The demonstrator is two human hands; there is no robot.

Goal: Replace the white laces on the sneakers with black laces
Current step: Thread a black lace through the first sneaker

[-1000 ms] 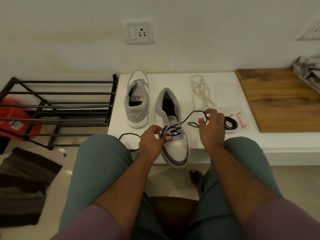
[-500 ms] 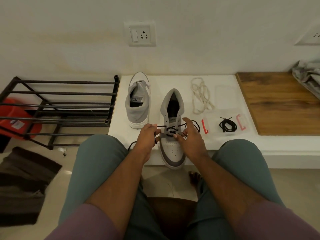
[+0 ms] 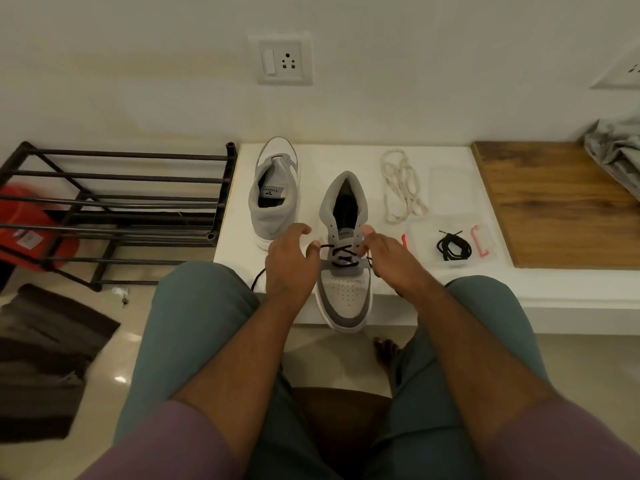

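- Near sneaker (image 3: 346, 289) sits on the white counter (image 3: 450, 282), toe poking past the near edge, grey toe cap, perforated white vamp.
- Black lace (image 3: 341, 256) crisscrosses the lower eyelets only; upper eyelets bare. One tail drops off the near edge on the left.
- Left hand (image 3: 289, 265) is just left of the shoe, fingers loosely curled and spread; can't tell if it's pinching the lace.
- Right hand (image 3: 384, 258) pinches the lace at the right eyelets.
- Second sneaker (image 3: 275, 199) stands far-left with no lace, close to the counter's left edge.
- White laces (image 3: 401, 188) lie right of the shoes; spare black lace (image 3: 453, 247) in a clear packet beyond that.
- Open counter between the packet and the near edge.
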